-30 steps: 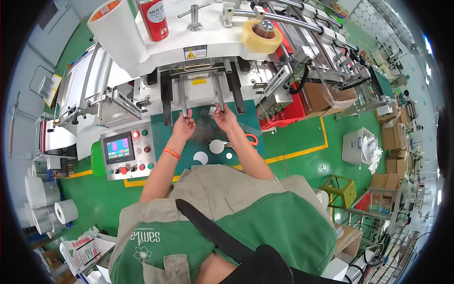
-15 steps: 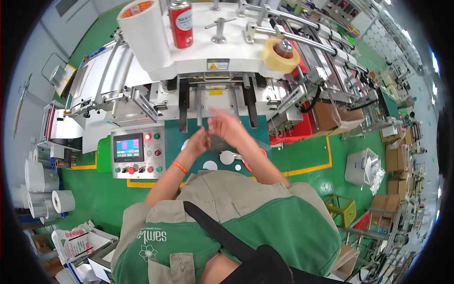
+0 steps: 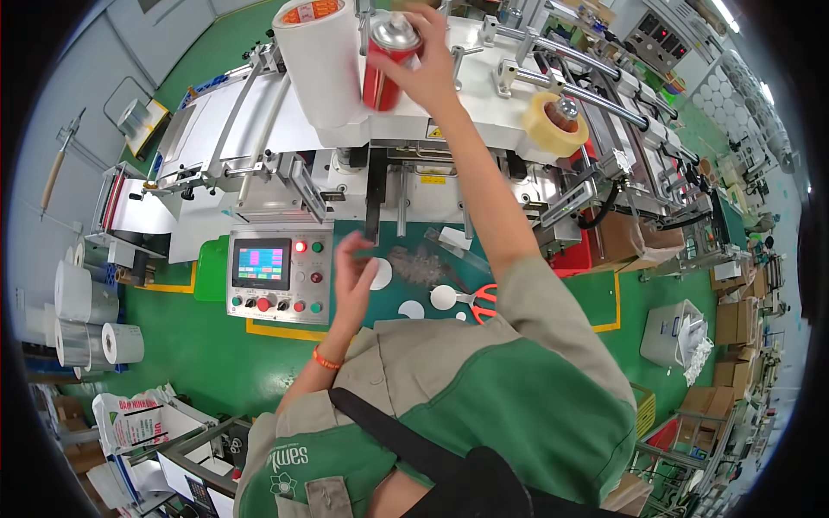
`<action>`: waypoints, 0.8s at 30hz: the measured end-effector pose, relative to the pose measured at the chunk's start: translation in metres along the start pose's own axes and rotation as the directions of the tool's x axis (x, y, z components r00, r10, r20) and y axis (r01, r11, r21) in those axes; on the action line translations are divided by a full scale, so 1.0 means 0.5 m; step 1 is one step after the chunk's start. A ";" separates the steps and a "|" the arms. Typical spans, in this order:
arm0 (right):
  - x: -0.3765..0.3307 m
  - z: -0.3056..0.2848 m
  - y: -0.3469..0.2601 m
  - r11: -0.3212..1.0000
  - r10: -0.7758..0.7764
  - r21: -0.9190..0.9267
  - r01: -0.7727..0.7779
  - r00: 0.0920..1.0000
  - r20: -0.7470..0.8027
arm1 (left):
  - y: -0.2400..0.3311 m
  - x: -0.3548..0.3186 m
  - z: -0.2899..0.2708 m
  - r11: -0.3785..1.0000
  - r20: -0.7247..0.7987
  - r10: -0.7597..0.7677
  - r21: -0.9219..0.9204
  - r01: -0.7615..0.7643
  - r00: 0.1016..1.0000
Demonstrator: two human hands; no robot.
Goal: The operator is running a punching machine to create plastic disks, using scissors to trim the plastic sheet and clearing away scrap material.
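My right hand (image 3: 425,62) reaches up to the top of the white machine, its fingers and thumb closed around a red spray can (image 3: 377,91) with a silver top. My left hand (image 3: 351,274) hovers over the left part of the green mat (image 3: 393,304), empty, fingers loosely bent and apart. Beside it on the mat lies a white disc (image 3: 378,274). A clump of greyish clear scraps (image 3: 420,265) sits mid-mat. Orange-handled scissors (image 3: 482,302) lie at the right, near another white disc (image 3: 443,298).
A tall white roll (image 3: 319,65) stands just left of the can. Toward the right, a roll of yellowish tape (image 3: 553,129) sits on the machine. The control panel (image 3: 281,276) with its screen and buttons is left of the mat. Metal rails run along the upper right.
My right hand has gone from above the mat up to the spray can and taken hold of it. My left hand has moved apart from it, slightly lower, and its fingers have opened. The view has shifted.
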State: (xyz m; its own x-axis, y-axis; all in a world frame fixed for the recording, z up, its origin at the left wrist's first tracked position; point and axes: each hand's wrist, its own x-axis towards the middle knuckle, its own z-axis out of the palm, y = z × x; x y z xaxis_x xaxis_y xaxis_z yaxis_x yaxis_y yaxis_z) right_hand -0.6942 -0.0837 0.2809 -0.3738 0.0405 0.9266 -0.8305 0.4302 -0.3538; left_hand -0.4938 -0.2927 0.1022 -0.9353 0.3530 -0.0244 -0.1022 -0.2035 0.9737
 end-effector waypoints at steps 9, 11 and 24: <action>-0.342 -0.065 -0.228 0.682 0.669 0.369 -0.631 0.742 0.031 | 0.090 0.042 0.053 0.979 0.315 -0.004 0.193 -0.060 0.949; -0.408 -0.068 -0.256 0.335 0.883 0.642 -0.689 0.467 0.040 | 0.057 0.025 0.045 0.977 0.368 -0.200 0.148 0.155 0.908; -0.508 -0.075 -0.044 0.572 0.641 0.128 -0.810 0.344 -0.686 | -0.023 0.096 -0.088 0.912 0.488 -0.384 0.336 0.237 0.784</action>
State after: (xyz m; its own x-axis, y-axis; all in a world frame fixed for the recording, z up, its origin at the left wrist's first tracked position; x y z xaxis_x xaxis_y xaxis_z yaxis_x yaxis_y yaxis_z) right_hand -0.5654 -0.0696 0.0582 -0.3774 0.9086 0.1788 -0.2250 0.0973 -0.9695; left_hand -0.5523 -0.3137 0.0799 -0.5291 0.8002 -0.2822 -0.2009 0.2050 0.9579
